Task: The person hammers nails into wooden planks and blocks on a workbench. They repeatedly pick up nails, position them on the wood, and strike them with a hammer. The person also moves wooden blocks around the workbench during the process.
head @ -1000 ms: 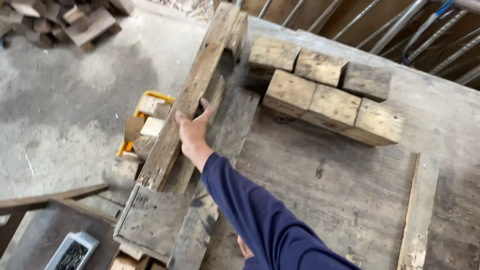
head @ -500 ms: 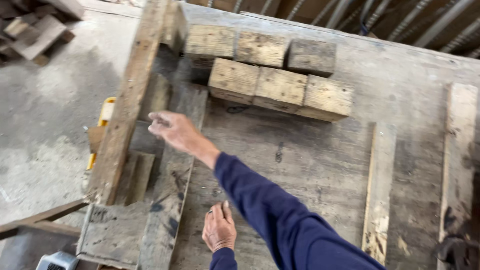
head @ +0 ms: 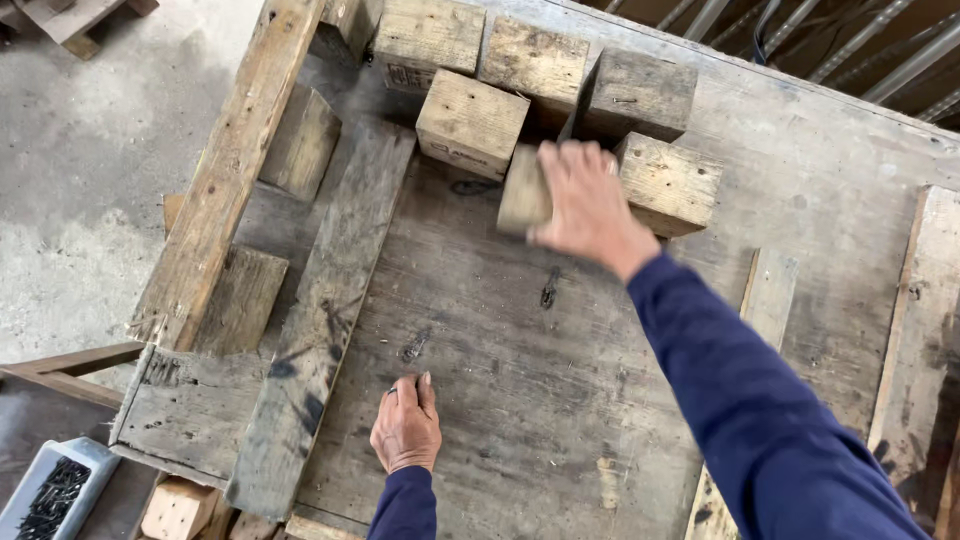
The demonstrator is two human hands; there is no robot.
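long plank (head: 225, 180) | grey tray of nails (head: 52, 492) | concrete floor (head: 90, 150) | wooden table (head: 820, 160)

Grey concrete floor (head: 90, 190) fills the left of the frame, dusty, mottled with paler patches; daylight falls brighter on it toward the upper left. Wooden offcuts (head: 75, 18) lie on the floor at the top left corner. A large worn wooden worktable (head: 830, 170) takes up the centre and right, its surface grey, scratched and stained. Behind it, along the upper right edge, slanted metal bars (head: 900, 60) stand against a dark background. At the lower left corner, a pale tray of dark nails (head: 50, 495) sits beside a brown wooden rail (head: 60, 362).
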